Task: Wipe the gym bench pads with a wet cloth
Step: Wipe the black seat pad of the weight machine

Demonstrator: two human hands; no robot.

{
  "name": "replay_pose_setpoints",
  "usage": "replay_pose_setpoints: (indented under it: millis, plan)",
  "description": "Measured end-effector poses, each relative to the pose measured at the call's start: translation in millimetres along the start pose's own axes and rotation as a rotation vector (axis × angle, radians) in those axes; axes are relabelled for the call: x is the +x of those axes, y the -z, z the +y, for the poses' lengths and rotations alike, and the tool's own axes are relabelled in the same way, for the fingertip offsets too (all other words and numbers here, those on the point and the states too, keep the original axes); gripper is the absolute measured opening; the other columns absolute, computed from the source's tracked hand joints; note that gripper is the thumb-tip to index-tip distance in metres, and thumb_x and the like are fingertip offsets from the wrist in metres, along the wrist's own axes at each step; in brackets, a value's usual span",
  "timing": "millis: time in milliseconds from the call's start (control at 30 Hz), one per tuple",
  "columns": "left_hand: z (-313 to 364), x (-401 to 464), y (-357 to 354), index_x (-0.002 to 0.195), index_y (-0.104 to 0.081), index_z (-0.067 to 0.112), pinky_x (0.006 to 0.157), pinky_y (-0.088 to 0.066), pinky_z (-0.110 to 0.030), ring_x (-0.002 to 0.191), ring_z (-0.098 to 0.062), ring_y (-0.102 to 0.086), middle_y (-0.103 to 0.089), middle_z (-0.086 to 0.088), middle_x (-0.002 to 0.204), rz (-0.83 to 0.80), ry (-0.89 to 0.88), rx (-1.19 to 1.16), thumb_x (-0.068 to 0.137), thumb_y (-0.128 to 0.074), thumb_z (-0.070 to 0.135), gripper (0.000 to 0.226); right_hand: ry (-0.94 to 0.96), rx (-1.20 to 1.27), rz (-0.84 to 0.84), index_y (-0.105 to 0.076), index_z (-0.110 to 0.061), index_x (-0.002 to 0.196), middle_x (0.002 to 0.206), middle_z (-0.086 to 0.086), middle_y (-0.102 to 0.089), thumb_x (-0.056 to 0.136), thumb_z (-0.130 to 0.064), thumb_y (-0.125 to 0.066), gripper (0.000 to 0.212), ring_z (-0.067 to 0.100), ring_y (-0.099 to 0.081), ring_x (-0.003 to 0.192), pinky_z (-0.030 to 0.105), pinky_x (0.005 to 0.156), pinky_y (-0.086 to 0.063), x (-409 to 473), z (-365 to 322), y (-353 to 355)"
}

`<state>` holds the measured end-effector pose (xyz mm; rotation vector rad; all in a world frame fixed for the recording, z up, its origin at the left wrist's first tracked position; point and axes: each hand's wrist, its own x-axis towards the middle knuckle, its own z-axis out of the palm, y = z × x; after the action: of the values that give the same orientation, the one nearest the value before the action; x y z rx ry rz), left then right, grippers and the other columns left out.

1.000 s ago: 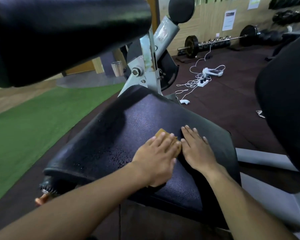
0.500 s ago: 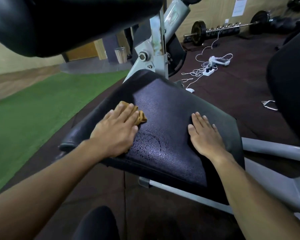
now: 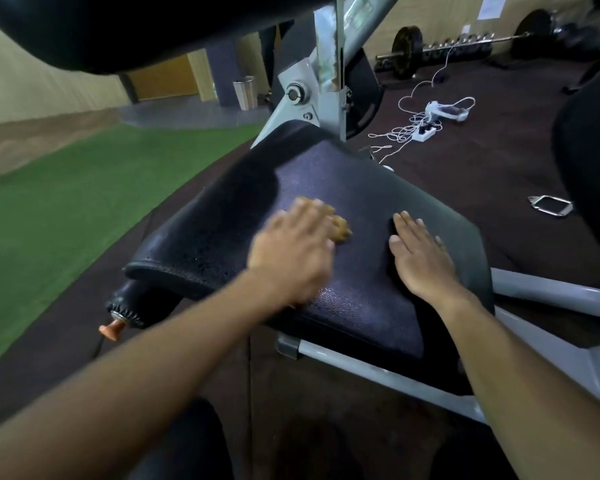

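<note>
A crumpled tan cloth (image 3: 338, 227) is pressed flat against the black bench pad (image 3: 368, 195) under the left hand (image 3: 293, 252), whose fingers are spread over it, motion-blurred; only the cloth's far edge is seen past the fingertips. The right hand (image 3: 418, 256) is laid open, palm down, on the pad's right part, holding nothing. Water droplets are visible on the pad's left side.

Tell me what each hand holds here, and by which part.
The left hand presses a crumpled tan cloth flat under palm and fingers onto the black textured bench pad. The right hand holds nothing, resting flat.
</note>
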<state>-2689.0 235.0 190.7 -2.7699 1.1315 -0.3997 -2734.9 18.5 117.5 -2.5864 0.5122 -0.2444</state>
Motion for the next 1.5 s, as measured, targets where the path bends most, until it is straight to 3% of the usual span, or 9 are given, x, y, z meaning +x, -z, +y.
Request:
replay_pose_setpoints:
  millis: [167,367,467,600,833,1000,1100,1300,1500]
  plan:
    - [-48,5,11,0.151,-0.02,0.017,0.118,-0.008,-0.044,0.148,-0.026,-0.004,-0.009,-0.006,0.161,-0.078,0.153,0.053,0.098,-0.022,0.039,0.058,-0.002,-0.008,0.005,-0.01,-0.028,0.155,0.162,-0.015,-0.001,0.103,-0.037,-0.018,0.054,0.007,0.002,0.148,0.037,0.118,0.001,-2,1,-1]
    - [53,-27,-10,0.152,-0.02,0.015,0.117,-0.004,-0.042,0.148,-0.03,-0.004,-0.011,-0.009,0.161,-0.007,0.025,-0.036,0.096,-0.018,0.038,0.061,-0.015,-0.007,-0.004,-0.01,-0.028,0.155,0.162,-0.014,-0.001,0.103,-0.036,-0.019,0.054,0.008,0.001,0.148,0.038,0.119,0.0,0,0,-1]
    - [70,-39,-16,0.149,-0.031,0.013,0.118,-0.01,-0.041,0.147,-0.029,-0.013,-0.021,-0.01,0.159,0.018,-0.023,-0.05,0.097,-0.019,0.037,0.059,-0.013,0.0,-0.003,-0.009,-0.029,0.155,0.162,-0.014,-0.001,0.103,-0.036,-0.019,0.053,0.008,0.001,0.148,0.039,0.118,-0.001,1,3,-2]
    - [20,-38,-7,0.146,-0.038,0.019,0.116,-0.015,-0.04,0.145,-0.024,-0.02,-0.027,-0.003,0.157,0.033,-0.053,-0.013,0.097,-0.023,0.04,0.055,-0.003,0.005,-0.003,-0.01,-0.029,0.154,0.161,-0.016,-0.002,0.103,-0.038,-0.018,0.053,0.006,0.001,0.148,0.037,0.118,0.0,0,4,-4]
    - [-131,-29,29,0.15,-0.027,0.021,0.116,-0.016,-0.043,0.143,-0.027,-0.025,-0.022,-0.006,0.159,-0.072,0.326,-0.094,0.1,-0.021,0.041,0.054,-0.011,-0.025,-0.008,-0.008,-0.027,0.155,0.162,-0.014,0.0,0.103,-0.038,-0.017,0.054,0.008,0.002,0.148,0.039,0.119,-0.001,-1,1,-3]
    - [-83,-74,14,0.146,-0.038,0.018,0.115,-0.02,-0.043,0.143,-0.028,-0.027,-0.032,-0.005,0.155,0.065,0.115,0.007,0.096,-0.024,0.04,0.057,-0.024,-0.025,-0.002,-0.009,-0.027,0.155,0.162,-0.013,0.0,0.102,-0.038,-0.016,0.054,0.008,0.001,0.148,0.04,0.12,-0.002,-2,-2,-2]
    - [-88,-74,19,0.145,-0.04,0.02,0.115,-0.021,-0.042,0.143,-0.024,-0.029,-0.033,-0.003,0.155,0.028,0.101,-0.03,0.097,-0.023,0.042,0.056,-0.012,-0.015,-0.014,-0.01,-0.026,0.155,0.162,-0.012,-0.001,0.102,-0.037,-0.019,0.055,0.011,0.001,0.149,0.042,0.12,-0.003,-4,-13,2]
    - [-141,-7,21,0.154,-0.01,0.024,0.119,-0.004,-0.037,0.148,-0.018,-0.005,-0.003,-0.002,0.162,-0.181,0.188,-0.135,0.099,-0.013,0.046,0.059,0.212,-0.047,-0.001,-0.015,-0.031,0.154,0.162,-0.014,-0.006,0.102,-0.037,-0.023,0.052,0.011,-0.002,0.149,0.044,0.119,-0.004,18,-78,-1]
    - [-120,-71,20,0.153,-0.02,0.027,0.119,-0.006,-0.035,0.148,-0.013,-0.003,-0.007,0.007,0.161,0.018,0.12,-0.107,0.095,-0.013,0.051,0.063,0.194,-0.054,-0.001,-0.008,-0.031,0.154,0.162,-0.014,-0.001,0.099,-0.042,-0.013,0.057,0.011,0.0,0.149,0.045,0.119,-0.005,26,-72,-10]
